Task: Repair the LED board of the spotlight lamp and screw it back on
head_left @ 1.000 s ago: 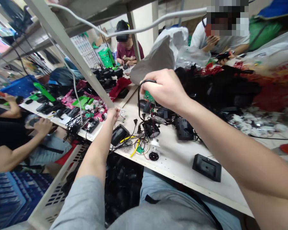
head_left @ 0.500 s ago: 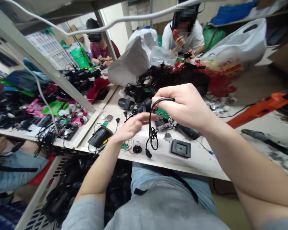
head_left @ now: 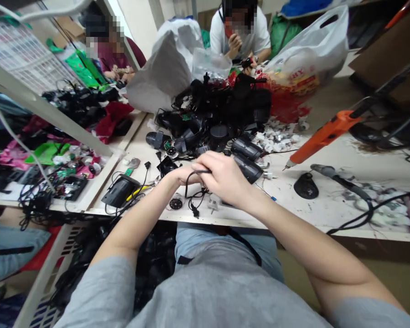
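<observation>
My right hand (head_left: 223, 177) pinches a black cable (head_left: 191, 186) near the table's front edge, and the cable droops in a tangled loop to a small black plug (head_left: 194, 210). My left hand (head_left: 181, 175) lies against the right fingers with the cable across it; whether it grips is hidden. Just beyond both hands sit black plastic housings (head_left: 248, 166). A black disc (head_left: 176, 203) lies under my left wrist side, and a black box (head_left: 119, 192) with loose wires lies further left.
A heap of black devices (head_left: 218, 102) fills the table's middle, beside white plastic bags (head_left: 310, 50). An orange electric screwdriver (head_left: 324, 136) lies to the right. Two co-workers (head_left: 239, 32) sit across the bench. A white crate (head_left: 46, 269) stands below left.
My hands have come together, with the left now against the right. The view has tilted and swung, bringing the orange screwdriver and more of the table's right side into sight.
</observation>
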{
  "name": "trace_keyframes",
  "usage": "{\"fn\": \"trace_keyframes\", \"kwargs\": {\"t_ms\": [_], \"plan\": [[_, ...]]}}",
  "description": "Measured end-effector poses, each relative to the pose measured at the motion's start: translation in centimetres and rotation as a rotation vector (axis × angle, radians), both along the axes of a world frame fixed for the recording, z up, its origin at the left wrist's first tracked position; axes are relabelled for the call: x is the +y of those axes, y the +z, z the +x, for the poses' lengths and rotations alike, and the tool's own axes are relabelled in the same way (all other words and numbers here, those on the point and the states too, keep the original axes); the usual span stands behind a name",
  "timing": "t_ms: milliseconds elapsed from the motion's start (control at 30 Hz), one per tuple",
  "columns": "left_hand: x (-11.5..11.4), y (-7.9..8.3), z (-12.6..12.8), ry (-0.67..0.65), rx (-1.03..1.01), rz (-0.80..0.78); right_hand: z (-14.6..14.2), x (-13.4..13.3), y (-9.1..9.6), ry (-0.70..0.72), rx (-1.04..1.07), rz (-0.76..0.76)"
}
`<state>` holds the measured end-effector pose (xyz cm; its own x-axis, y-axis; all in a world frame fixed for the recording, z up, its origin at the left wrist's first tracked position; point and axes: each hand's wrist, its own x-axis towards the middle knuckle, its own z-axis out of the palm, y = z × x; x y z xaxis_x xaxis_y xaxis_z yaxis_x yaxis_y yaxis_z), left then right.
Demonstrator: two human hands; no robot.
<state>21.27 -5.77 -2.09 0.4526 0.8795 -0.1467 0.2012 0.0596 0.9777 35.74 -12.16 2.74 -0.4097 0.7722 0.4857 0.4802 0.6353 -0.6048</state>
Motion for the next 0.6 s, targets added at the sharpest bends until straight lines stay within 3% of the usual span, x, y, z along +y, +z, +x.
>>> {"fn": "trace_keyframes", "kwargs": {"t_ms": [100,200,233,333,367,467,600], "plan": [[1.0,1.1,-1.0,-0.185,0.020,-0.059,-0.1,-2.1,-1.5,0.150,0.027,0.033],[1.0,1.7,-2.0,-0.234,-0.014,-0.026,0.7,-4.2,-3.3,0.292,0.082,-0.005],[0.6,1.6,-2.2,-0.216,-0.043,-0.010,1.1,-4.6,-4.1,0.244,0.150,-0.036],[-1.0,0.9,-1.8,-0.140,-0.190,0.044,2.3,-4.6,-7.1,-0.135,0.412,-0.222],[-1.7,0.5,-1.4,-0.123,-0.251,0.068,2.4,-4.3,-8.1,-0.190,0.453,-0.296],[-3.3,-0.4,0.3,-0.103,-0.391,0.099,2.3,-3.6,-10.5,-0.158,0.412,-0.382],[-4.3,-0.6,1.8,-0.043,-0.393,0.075,1.6,-3.8,-11.4,-0.186,0.313,-0.334]]}}
